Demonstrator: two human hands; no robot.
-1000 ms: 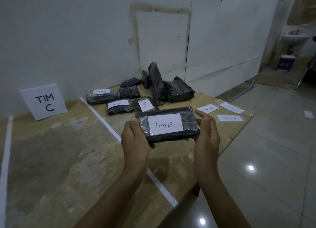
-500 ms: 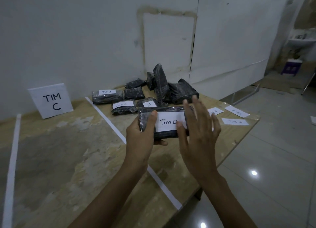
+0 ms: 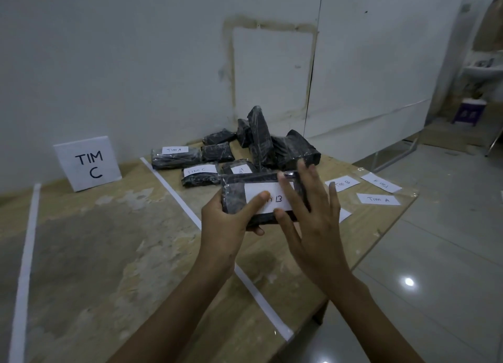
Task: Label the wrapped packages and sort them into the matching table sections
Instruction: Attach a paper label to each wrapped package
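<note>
Dim, flat, bluish light, low contrast. One small bright glare spot on the glossy floor (image 3: pixel 446 240) right of the desk (image 3: pixel 109 253). Soft shadow on the desk below the right hand (image 3: pixel 313 223), whose fingers look slightly motion-blurred. Wide-angle bending towards the frame edges; wall (image 3: pixel 136 49) behind the desk grainy.

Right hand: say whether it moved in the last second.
Yes. The right hand swung left, away from the Tim B slip, off the package end onto its label.

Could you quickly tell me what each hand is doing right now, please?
Left hand: holding the black package, thumb on its label.
Right hand: open, straight fingers laid across the label.
</note>
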